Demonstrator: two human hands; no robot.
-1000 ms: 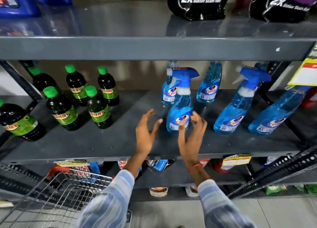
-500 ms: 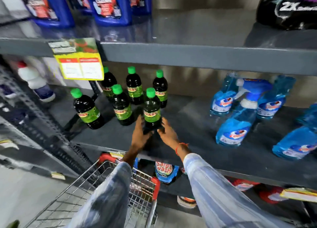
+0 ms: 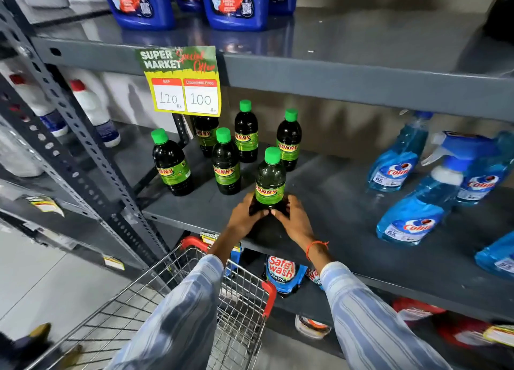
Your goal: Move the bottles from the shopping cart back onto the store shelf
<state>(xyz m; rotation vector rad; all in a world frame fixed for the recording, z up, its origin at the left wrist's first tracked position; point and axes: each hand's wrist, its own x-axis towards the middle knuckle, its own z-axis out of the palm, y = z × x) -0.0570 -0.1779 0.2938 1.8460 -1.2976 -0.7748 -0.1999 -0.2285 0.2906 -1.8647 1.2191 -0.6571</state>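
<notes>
A dark bottle with a green cap and a green "Sunny" label (image 3: 270,180) stands upright near the front of the grey middle shelf (image 3: 342,202). My left hand (image 3: 243,216) and my right hand (image 3: 294,219) both wrap around its base from either side. Behind and left of it stand several matching green-capped bottles (image 3: 225,163). The wire shopping cart (image 3: 194,308) with red corners sits below my arms; the part of its basket in view holds no bottles.
Blue spray bottles (image 3: 417,202) lean on the right of the same shelf. A yellow price tag (image 3: 185,91) hangs from the upper shelf, which carries blue detergent jugs (image 3: 236,5). A perforated grey upright (image 3: 91,158) stands at left. Pouches (image 3: 282,272) lie on the lower shelf.
My view has swung left from the spray bottles to the green-capped bottles. Both hands, open a second ago, now hold a green-capped bottle standing on the shelf.
</notes>
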